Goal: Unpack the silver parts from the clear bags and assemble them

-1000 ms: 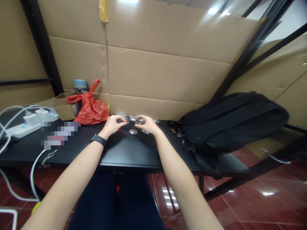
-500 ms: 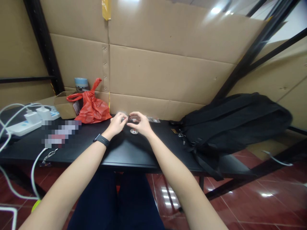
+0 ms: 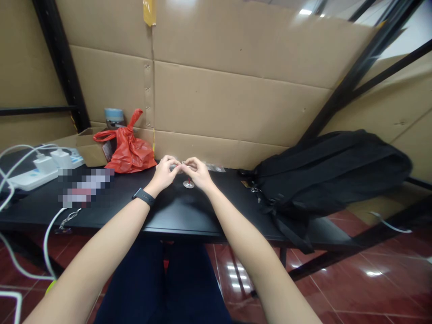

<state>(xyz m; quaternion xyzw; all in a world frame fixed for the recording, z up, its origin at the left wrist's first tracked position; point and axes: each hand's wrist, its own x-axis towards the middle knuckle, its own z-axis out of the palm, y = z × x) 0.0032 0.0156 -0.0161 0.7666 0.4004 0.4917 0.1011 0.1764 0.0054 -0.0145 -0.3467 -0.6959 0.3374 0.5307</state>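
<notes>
My left hand [image 3: 166, 172] and my right hand [image 3: 198, 173] meet over the black table [image 3: 182, 216], thumbs and fingertips together. Between the fingertips is something small and dark, mostly covered, whose kind I cannot make out. Both hands are closed around it. Just below my right hand stands a small clear round base with a red stem [image 3: 189, 183]; its upper part is hidden behind the fingers. Beyond my right hand lies a small clear plastic packet [image 3: 216, 168]. A dark watch [image 3: 143, 196] is on my left wrist.
Left of my hands sit a red plastic bag [image 3: 130, 153], a cardboard box [image 3: 92, 150], a blue-lidded container [image 3: 114, 115] and a white power strip [image 3: 33, 177] with cables. A black backpack [image 3: 334, 173] lies at the right. Cardboard panels [image 3: 222, 99] stand behind the table.
My right hand's fingers have closed in from a wider curl, and both thumbs now meet. The dark piece seen between the hands is now more covered.
</notes>
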